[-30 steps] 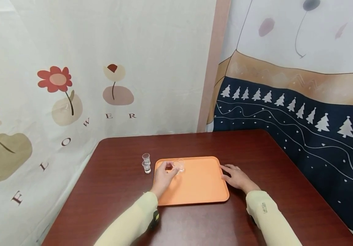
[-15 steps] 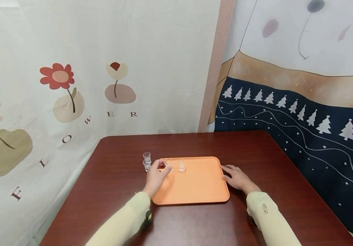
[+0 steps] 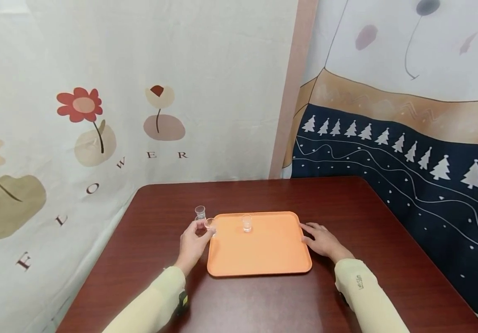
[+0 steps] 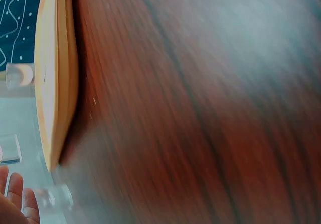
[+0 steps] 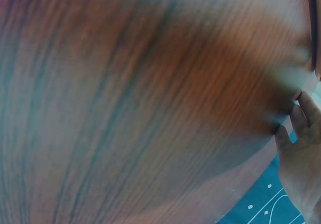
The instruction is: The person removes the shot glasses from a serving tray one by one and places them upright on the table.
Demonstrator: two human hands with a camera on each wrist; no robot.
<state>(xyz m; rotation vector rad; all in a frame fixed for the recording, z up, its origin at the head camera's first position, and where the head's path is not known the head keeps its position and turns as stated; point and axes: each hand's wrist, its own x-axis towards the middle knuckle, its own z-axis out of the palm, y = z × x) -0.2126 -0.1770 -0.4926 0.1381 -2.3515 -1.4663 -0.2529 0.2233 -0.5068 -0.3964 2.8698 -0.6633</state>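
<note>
My left hand [image 3: 190, 245] pinches a small clear shot glass [image 3: 210, 224] between thumb and fingers, over the left edge of the orange tray [image 3: 259, 254]. In the left wrist view the fingers [image 4: 16, 189] show at the lower left, close to that glass [image 4: 11, 148]. Another shot glass [image 3: 247, 224] stands upright near the tray's back rim. Just beyond my left hand is a further shot glass [image 3: 200, 212], with one more in front of it mostly hidden by the hand. My right hand [image 3: 322, 239] rests with extended fingers at the tray's right edge.
The tray lies on a dark red-brown wooden table [image 3: 263, 305]. A white cloth with printed flowers [image 3: 222, 92] hangs behind and to the left. At the right hangs a navy cloth with white trees [image 3: 388, 162].
My left hand has moved left across the tray with the shot glass, away from the one standing there, to the tray's left edge. My right hand has stayed in place.
</note>
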